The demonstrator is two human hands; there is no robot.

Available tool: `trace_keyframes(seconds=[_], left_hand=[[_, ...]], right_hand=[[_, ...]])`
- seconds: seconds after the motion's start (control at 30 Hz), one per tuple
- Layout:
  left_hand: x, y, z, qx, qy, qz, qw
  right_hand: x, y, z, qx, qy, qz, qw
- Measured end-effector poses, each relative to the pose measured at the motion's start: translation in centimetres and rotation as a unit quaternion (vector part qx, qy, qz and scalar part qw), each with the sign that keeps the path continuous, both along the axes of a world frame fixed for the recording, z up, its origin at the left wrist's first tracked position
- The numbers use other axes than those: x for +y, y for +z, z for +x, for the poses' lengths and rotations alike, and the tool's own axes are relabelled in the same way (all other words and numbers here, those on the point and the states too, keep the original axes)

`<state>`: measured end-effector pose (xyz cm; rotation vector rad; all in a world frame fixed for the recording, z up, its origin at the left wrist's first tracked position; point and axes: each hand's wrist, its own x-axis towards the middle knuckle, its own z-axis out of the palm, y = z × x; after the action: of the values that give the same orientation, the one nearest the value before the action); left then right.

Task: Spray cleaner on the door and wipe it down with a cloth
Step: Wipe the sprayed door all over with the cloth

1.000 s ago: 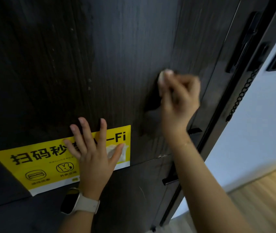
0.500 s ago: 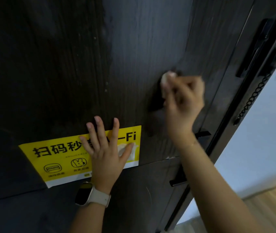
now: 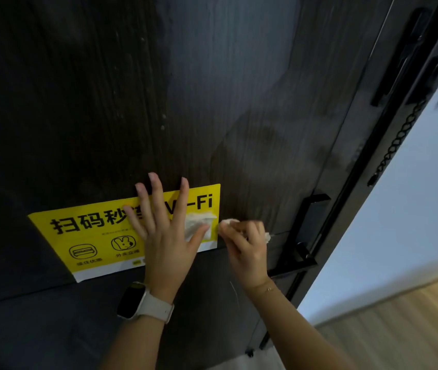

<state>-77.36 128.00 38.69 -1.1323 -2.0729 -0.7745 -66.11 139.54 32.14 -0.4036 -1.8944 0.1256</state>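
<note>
A dark wood-grain door (image 3: 212,89) fills the view, with a damp smear across its middle. My left hand (image 3: 164,231) lies flat with spread fingers on a yellow Wi-Fi sticker (image 3: 84,236). My right hand (image 3: 247,247) grips a small white crumpled cloth (image 3: 227,222) and holds it against the door just right of the sticker's lower corner. A torn white patch shows on the sticker beside my left thumb. No spray bottle is in view.
A black lever handle (image 3: 303,236) juts out right of my right hand. A black lock plate (image 3: 399,57) and a hanging chain (image 3: 396,142) sit on the door's right edge. Beyond are a white wall (image 3: 413,209) and wooden floor (image 3: 399,329).
My right hand has swept the cloth downward from mid-door to beside the sticker's right edge. My left hand stays pressed on the sticker. The view has shifted.
</note>
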Motion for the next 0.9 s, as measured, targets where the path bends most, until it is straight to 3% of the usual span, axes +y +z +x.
trace_keyframes(seconds=[0.07, 0.13, 0.23, 0.3, 0.67, 0.8, 0.9], left_hand=[[0.5, -0.4, -0.2, -0.007, 0.010, 0.005, 1.000], [1.0, -0.7, -0.5, -0.006, 0.016, 0.012, 1.000], [1.3, -0.9, -0.8, 0.011, 0.025, 0.012, 1.000], [1.4, -1.0, -0.9, 0.018, 0.031, 0.011, 0.999], [1.5, -1.1, -1.1, 0.038, 0.056, -0.007, 0.998], [1.6, -1.0, -1.1, 0.033, 0.057, -0.012, 0.998], [1.6, -1.1, -1.0, 0.027, 0.048, -0.005, 0.998]], right_hand=[[-0.6, -1.2, 0.8, -0.009, 0.003, -0.044, 0.999], [-0.9, -1.6, 1.9, 0.054, -0.003, -0.140, 0.989], [-0.4, -1.0, 4.4, 0.201, -0.051, -0.305, 0.930], [0.9, -0.8, 5.9, 0.242, -0.105, -0.359, 0.895], [2.6, -2.1, 2.2, 0.330, -0.205, -0.423, 0.818], [-1.2, -2.6, -0.4, 0.319, -0.155, -0.429, 0.831], [-4.8, -3.0, -2.0, 0.253, -0.068, -0.422, 0.868]])
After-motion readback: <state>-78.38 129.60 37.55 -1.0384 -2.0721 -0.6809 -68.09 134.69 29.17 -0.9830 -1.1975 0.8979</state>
